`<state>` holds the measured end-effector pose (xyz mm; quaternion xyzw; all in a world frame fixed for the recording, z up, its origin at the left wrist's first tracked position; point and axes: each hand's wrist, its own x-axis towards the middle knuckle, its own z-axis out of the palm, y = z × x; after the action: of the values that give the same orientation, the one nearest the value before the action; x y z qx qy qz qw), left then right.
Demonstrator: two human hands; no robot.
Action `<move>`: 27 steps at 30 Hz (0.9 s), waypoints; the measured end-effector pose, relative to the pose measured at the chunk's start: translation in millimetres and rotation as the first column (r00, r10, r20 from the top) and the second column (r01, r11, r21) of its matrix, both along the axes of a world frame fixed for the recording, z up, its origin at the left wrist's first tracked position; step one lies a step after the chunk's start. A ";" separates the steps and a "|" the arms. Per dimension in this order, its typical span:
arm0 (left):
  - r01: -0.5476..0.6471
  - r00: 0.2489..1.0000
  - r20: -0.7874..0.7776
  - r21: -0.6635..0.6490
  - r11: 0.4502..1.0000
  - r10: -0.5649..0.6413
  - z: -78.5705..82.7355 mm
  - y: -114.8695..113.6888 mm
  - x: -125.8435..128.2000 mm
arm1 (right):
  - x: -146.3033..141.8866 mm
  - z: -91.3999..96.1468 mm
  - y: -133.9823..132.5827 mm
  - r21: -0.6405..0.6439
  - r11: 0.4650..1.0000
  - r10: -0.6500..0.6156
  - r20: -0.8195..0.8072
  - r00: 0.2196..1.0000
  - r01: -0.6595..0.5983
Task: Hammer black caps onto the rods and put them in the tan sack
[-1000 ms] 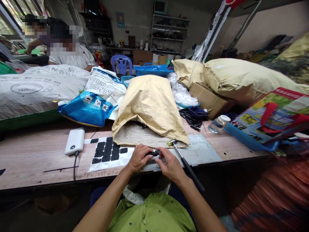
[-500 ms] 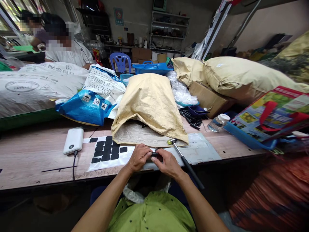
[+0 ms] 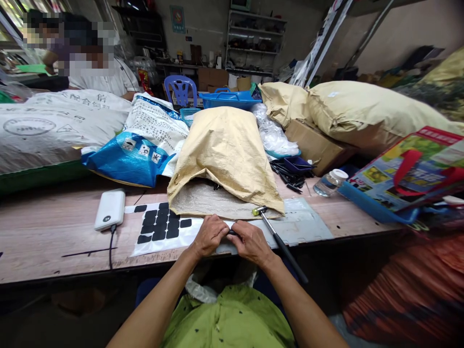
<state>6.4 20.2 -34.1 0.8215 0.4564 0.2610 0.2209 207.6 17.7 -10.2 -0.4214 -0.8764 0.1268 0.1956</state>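
Note:
My left hand (image 3: pixel 209 236) and my right hand (image 3: pixel 249 242) meet at the front edge of the wooden bench (image 3: pixel 54 241), fingers pinched together on a small black part (image 3: pixel 232 232) between them. The part is mostly hidden by my fingers. Just left of my hands lies a white backing sheet with several black adhesive pads (image 3: pixel 159 227). A small hammer (image 3: pixel 279 244) with a black handle lies right of my right hand, its head near the mouth of a tan woven sack (image 3: pixel 224 154).
A white power bank (image 3: pixel 109 209) with a cable lies at the left. Large sacks (image 3: pixel 54 130), a blue-and-white bag (image 3: pixel 134 154), a cardboard box (image 3: pixel 311 147), a water bottle (image 3: pixel 328 183) and a colourful bag (image 3: pixel 409 174) crowd the bench's back. A person sits at far left.
My hands have drawn closer together over the black part, and the fingers of the right hand now cover more of it. The view has shifted slightly.

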 end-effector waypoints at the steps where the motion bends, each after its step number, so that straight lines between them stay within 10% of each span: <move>1: 0.003 1.000 0.005 0.005 1.000 -0.003 -1.1 0.1 -0.1 | -0.9 -2.0 0.2 0.023 1.000 0.010 -0.004 1.000 -0.010; 27: 0.006 0.972 0.235 -0.024 1.000 0.000 8.9 -6.7 -3.4 | 4.0 -17.1 4.1 -0.041 0.996 0.064 -0.295 0.953 -0.079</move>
<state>3.0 13.5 -25.2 0.7826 0.4290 0.3505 0.2838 211.6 21.8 -27.4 -0.3709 -0.8486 0.2179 0.3078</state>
